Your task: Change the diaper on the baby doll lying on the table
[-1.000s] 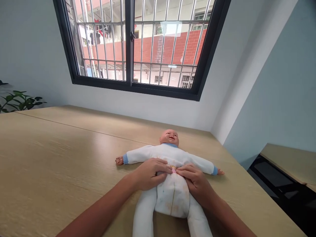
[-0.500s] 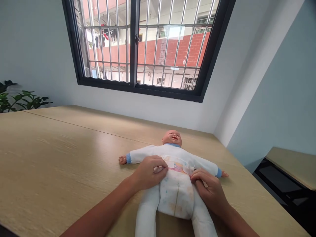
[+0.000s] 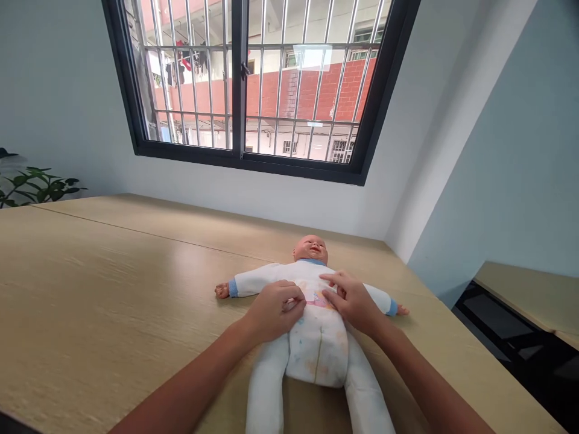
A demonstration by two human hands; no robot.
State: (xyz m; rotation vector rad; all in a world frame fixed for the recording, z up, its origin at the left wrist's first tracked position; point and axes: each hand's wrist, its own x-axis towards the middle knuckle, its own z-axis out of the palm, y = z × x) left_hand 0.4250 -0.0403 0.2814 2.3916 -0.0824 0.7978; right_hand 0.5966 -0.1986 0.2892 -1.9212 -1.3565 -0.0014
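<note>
A baby doll (image 3: 312, 247) in a white suit with blue cuffs lies on its back on the wooden table (image 3: 113, 289), arms spread, legs toward me. A white diaper (image 3: 316, 349) with a pale print covers its hips. My left hand (image 3: 274, 310) presses on the diaper's waistband at the doll's left side, fingers curled. At the other side of the waistband my right hand (image 3: 353, 301) rests on the belly, its fingertips pinching near the pink front strip (image 3: 316, 298).
The table runs to the wall under a large barred window (image 3: 253, 84). A green plant (image 3: 31, 187) stands at the far left. To the right, past the table's edge, is a gap and a second desk (image 3: 529, 289).
My right hand has moved from the doll's right hip up and inward onto the front of the waistband. My left hand has stayed at its side of the diaper.
</note>
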